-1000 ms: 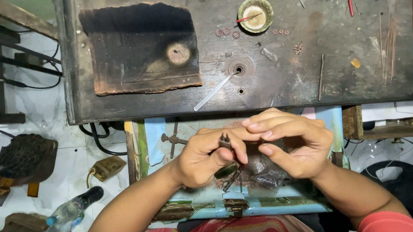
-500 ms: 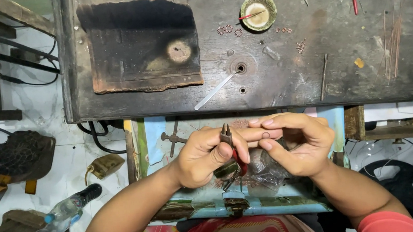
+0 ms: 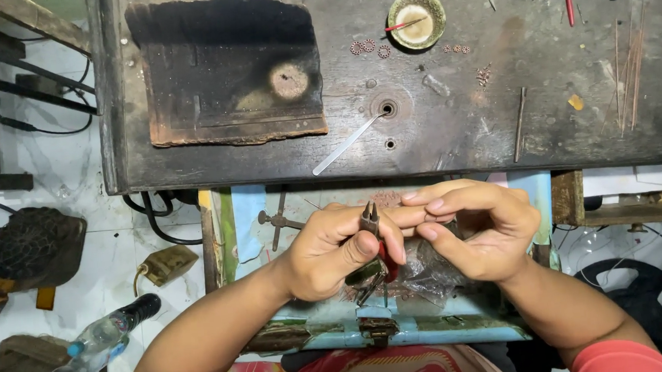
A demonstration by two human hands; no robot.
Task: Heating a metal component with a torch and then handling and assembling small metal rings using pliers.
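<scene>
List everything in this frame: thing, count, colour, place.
pliers: 1, dark jaws, red handles, in left hand
scorched block: 1, black-brown, bench left
small dish: 1, greenish, bench top centre
metal strip: 1, silver, bench centre
small rings: several, coppery, beside the dish
thin rods: several, brown, bench right
drawer tray: 1, light blue, below the bench
plastic bottles: 2, clear, floor lower left
left hand: 1, grips the pliers
right hand: 1, fingertips meet the plier tips; what they pinch is too small to tell
</scene>
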